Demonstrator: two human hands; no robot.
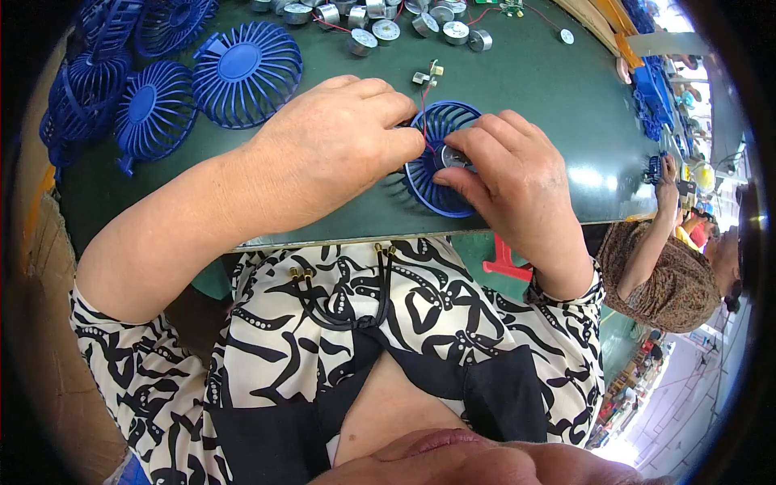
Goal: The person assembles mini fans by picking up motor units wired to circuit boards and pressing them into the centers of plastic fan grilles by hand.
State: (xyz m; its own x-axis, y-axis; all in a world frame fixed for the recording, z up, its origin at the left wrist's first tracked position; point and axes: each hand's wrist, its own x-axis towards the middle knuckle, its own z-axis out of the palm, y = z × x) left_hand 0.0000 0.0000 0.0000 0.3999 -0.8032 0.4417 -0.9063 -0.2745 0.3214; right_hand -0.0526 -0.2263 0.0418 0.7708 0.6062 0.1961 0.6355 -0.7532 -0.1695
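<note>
A round blue fan guard (437, 118) with curved slats lies at the table's near edge between my hands. Inside its middle sits a small silver motor (454, 156), which my right hand (521, 166) grips between thumb and fingers. My left hand (331, 145) is closed in a pinch at the guard's left side, its fingertips at a thin red wire (425, 117). That wire runs from the motor up to a small circuit board (434, 74) with a metal connector, lying beyond the guard. The exact contact of the left fingertips is partly hidden.
Several more blue fan guards (240, 62) are stacked at the left. A heap of silver motors (386, 31) with red wires lies along the far side of the green table (533, 89). Another person (667, 271) works at the right; a red stool (505, 260) stands below the edge.
</note>
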